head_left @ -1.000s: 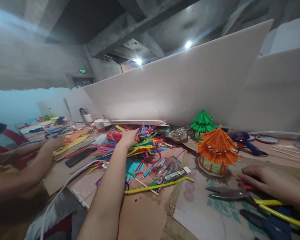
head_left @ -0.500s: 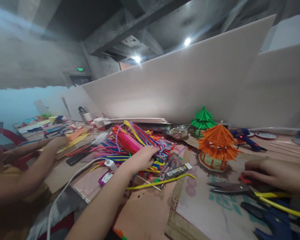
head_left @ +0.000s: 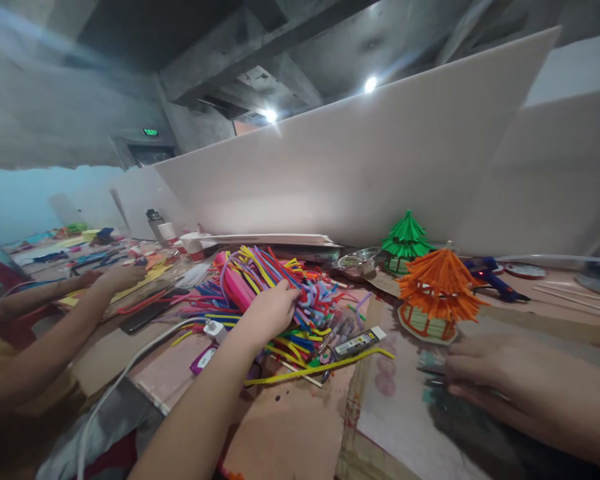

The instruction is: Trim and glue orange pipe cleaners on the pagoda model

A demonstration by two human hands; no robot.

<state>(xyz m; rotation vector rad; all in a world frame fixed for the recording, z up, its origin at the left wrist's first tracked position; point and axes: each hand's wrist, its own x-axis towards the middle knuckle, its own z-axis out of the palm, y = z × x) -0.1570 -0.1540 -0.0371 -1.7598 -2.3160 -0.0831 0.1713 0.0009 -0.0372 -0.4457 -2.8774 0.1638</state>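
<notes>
A big heap of coloured pipe cleaners (head_left: pixel 245 277) lies at the middle of the table. My left hand (head_left: pixel 275 308) rests on the heap with its fingers bent into the strands; what they grip is hidden. At the right, my right hand (head_left: pixel 485 373) is blurred over the scissors (head_left: pixel 433 369), whose blades poke out past the fingertips. Beyond it stands a small pavilion with an orange roof (head_left: pixel 440 287), and behind that a green-roofed one (head_left: pixel 407 243). A yellow pipe cleaner (head_left: pixel 325 367) lies in front of the heap.
A glue gun (head_left: pixel 497 280) lies behind the orange pavilion. Near the heap are a white charger (head_left: pixel 214 330) with its cable, a dark phone (head_left: pixel 147 317) and a labelled small box (head_left: pixel 360 342). Another person's arms (head_left: pixel 75 320) reach over the table at the left.
My left hand has shifted slightly left over the heap. My right hand has moved left and down onto the scissors, covering their handles and the blue tool. The view has turned slightly.
</notes>
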